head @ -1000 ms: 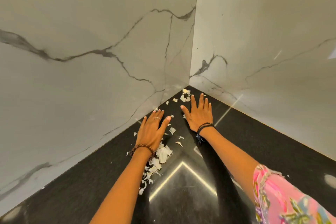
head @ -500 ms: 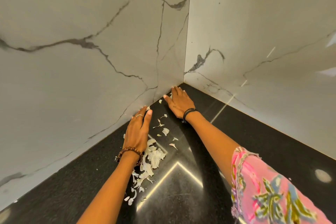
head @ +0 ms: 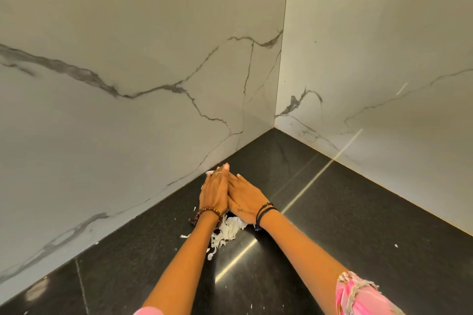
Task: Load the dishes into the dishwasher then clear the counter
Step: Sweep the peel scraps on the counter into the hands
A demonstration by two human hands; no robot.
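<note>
Straight fingers of the left hand (head: 214, 193) and right hand (head: 244, 199) meet at the tips, palms angled inward over a heap of white peel scraps (head: 229, 231) on the black counter (head: 358, 225) beside the marble wall (head: 128, 110). The scraps look feather-light, thin and easily scattered, so they are probably best scooped from both sides, hands cupped beneath.

A glossy black speckled counter (head: 358, 238) meets pale grey-white marble walls (head: 128, 110) crossed by dark grey branching veins. White scraps (head: 229, 231) (thin and papery) lie bunched just behind the fingers, below both wrists. A brown beaded bracelet (head: 207, 212) circles the left wrist; black cords (head: 265, 210) circle the right. The right sleeve (head: 363, 296) is bright pink with a cream and green print.
</note>
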